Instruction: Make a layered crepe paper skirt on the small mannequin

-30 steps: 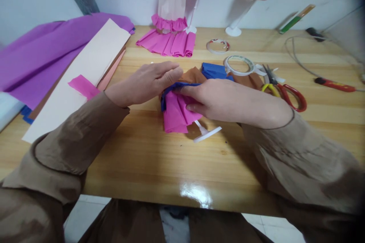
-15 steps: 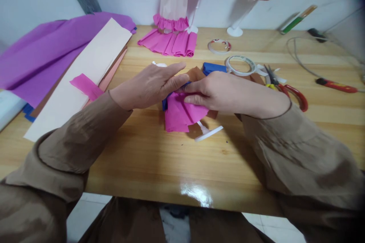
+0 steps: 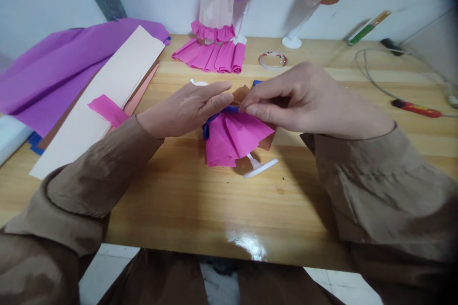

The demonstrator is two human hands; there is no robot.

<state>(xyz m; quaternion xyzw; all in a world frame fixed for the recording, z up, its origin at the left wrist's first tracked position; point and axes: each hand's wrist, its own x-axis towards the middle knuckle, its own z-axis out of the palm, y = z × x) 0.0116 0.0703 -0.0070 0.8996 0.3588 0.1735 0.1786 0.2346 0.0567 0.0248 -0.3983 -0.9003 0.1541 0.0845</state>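
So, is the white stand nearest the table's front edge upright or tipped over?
Tipped over: its base shows edge-on, and its stem slants out of sight behind the pink paper.

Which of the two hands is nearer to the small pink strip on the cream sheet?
Left. The left hand is right of the pink strip, its sleeve close by; the right hand is farther right, its fingertips at the blue band.

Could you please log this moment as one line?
left hand: over blue paper band; right hand: pinching at band; pink pleated paper: beside band; white stand: base tilted
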